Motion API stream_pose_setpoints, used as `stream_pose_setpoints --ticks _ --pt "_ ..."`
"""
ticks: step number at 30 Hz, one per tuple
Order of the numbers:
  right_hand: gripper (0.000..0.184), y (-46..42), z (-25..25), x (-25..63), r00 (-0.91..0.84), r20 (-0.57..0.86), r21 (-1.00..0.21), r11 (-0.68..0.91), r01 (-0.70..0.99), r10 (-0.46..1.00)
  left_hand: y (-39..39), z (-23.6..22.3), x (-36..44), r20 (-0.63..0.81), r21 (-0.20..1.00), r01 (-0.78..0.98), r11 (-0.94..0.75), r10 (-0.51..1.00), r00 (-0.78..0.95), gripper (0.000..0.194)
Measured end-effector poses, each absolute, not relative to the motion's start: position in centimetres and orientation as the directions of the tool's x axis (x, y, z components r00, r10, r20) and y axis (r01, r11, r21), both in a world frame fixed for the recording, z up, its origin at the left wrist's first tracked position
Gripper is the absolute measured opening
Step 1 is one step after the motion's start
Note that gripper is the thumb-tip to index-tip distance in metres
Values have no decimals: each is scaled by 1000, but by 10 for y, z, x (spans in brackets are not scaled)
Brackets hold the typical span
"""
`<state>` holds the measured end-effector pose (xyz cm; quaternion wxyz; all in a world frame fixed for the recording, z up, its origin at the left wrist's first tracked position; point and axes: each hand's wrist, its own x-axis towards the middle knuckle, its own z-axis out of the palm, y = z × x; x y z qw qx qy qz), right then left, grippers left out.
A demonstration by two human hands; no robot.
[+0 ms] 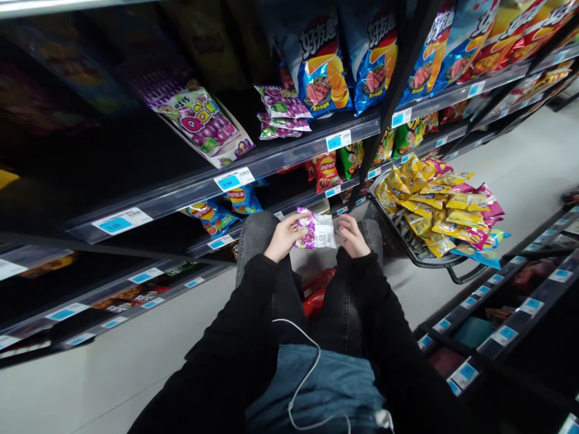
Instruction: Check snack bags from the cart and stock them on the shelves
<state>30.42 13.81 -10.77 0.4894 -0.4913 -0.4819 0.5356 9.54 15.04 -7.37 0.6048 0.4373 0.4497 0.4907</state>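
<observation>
A small purple and white gummy candy packet (322,232) is held over my lap, its pale back with a printed label facing up. My left hand (286,236) grips its left end, thumb on top. At the packet's right end is my right hand (353,236), fingers apart and slightly bent; it looks close to the edge without holding it. On the shelf ahead, a row of like purple candy packets (205,123) leans, front facing out. Beside it lies a short stack of the same packets (283,108).
Blue chip bags (323,66) stand to the right on that shelf. A dark basket (420,260) heaped with yellow and pink snack bags (434,202) sits on the floor by my right knee. Another shelf (511,325) runs along the right. Something red (318,295) is beneath me.
</observation>
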Motion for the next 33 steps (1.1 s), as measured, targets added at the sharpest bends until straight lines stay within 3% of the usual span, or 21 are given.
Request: stream_pose_setpoints --ticks 2,4,8,13,25,33 --pt "66 138 -109 302 -218 -171 -930 -231 -285 961 151 -74 93 -145 964 -210 163 985 96 37" --pt "77 138 -109 297 -280 -192 -872 -295 -391 941 150 -75 91 -158 963 -202 177 981 110 37" --pt "64 140 -110 289 -86 -163 -877 -184 -444 983 150 -72 90 -130 984 -103 146 980 149 43" --pt "40 141 -115 296 13 -106 -949 -97 -299 994 151 -68 90 -90 991 116 68 977 191 36" --pt "30 143 -113 306 -151 -113 -993 -104 64 982 154 -77 95 -20 905 424 -42 990 141 16" --pt "27 142 -110 305 -72 -40 -998 -35 59 997 146 -77 105 132 808 572 -142 989 60 10"
